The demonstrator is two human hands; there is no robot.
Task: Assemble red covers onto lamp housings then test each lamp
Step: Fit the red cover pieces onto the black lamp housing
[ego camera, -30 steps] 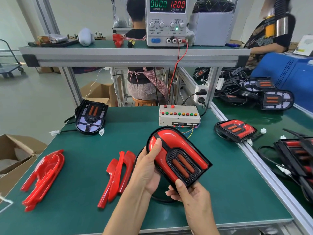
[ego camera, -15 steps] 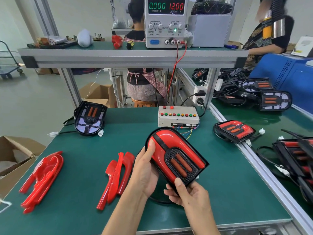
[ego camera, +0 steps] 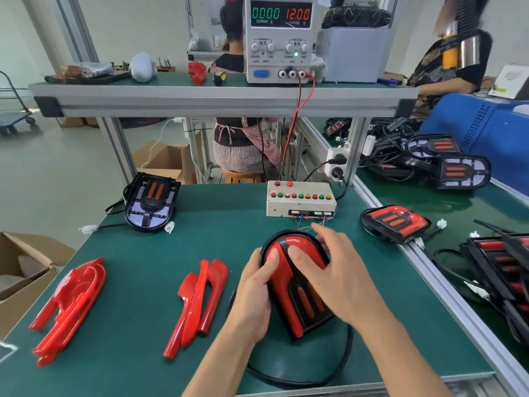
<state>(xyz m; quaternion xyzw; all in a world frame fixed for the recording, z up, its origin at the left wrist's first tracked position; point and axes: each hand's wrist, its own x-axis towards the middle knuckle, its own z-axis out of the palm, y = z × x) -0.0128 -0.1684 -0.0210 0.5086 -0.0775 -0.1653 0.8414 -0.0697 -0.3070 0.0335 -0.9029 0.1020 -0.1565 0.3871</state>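
Both hands on one lamp (ego camera: 297, 285), its long axis running away from me.
I held its edge with my left hand (ego camera: 254, 293); my right hand (ego camera: 335, 270) pressed flat on the red cover (ego camera: 282, 282).

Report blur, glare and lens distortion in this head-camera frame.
Head view: right hand and the standing person at upper right are motion-smeared; red cover shows soft glare; shelf edge bows from wide-angle distortion; supply display stays readable.

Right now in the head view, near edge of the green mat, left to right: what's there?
Cardboard box → stack of red covers → second pile of red covers → left hand → lamp being assembled → right hand
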